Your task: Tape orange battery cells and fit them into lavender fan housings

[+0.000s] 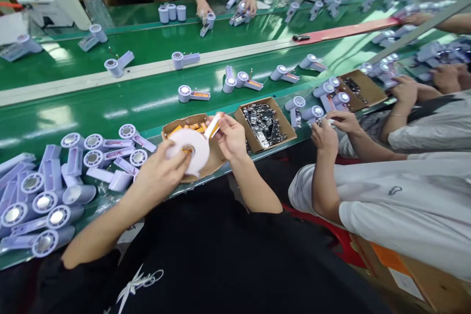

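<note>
My left hand (162, 170) grips a white roll of tape (191, 149) from the left side. My right hand (231, 135) pinches the tape's free end (213, 126) together with a small orange part, just above the roll. Both hands hover over a shallow cardboard tray (217, 157) that holds orange parts (184, 127). A pile of lilac hand-fan housings (55, 191) lies at my left on the green belt's near edge.
A cardboard box of dark metal parts (265, 125) sits right of my hands. More fan housings (193, 94) ride the green conveyor (110, 103). A seated co-worker's hands (327, 130) work on a housing at my right. Other people stand across the belt.
</note>
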Available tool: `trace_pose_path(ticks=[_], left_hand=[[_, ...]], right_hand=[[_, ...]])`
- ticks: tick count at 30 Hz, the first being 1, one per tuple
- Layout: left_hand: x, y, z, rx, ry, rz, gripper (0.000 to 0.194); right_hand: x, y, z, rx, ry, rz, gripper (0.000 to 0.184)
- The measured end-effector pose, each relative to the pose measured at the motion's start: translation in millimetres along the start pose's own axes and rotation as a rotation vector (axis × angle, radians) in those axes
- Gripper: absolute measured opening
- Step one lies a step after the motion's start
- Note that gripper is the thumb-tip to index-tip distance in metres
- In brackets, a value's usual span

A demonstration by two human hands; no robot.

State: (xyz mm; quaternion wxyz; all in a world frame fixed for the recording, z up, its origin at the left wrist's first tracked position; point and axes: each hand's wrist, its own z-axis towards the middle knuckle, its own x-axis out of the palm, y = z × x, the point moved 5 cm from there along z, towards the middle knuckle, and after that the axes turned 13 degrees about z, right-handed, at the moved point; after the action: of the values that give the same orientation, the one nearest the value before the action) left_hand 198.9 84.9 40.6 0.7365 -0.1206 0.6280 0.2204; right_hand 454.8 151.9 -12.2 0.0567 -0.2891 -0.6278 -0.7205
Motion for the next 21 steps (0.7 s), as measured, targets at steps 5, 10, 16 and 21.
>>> trace_pose_path(ticks=[5,10,16,21], left_hand=[[41.1,19,37,0.134,0.164,-0.065,0.055],[72.2,90,168,0.078,0.363,-0.143,0.045],[108.9,84,395,-0.23,0.432,-0.043,0.082],[119.5,86,421,-0.261,0.516,-0.126,0.048]], right_hand=[[-87,93,39,-0.5,-0.214,-0.136,0.057],[-130,69,-26,-0.371,-0.226,-0.06,0.038],[-144,26,-68,-0.221,-0.411,0.074,0.048],[-160,28,-77,-0.118,-0.421,-0.054,0.033]])
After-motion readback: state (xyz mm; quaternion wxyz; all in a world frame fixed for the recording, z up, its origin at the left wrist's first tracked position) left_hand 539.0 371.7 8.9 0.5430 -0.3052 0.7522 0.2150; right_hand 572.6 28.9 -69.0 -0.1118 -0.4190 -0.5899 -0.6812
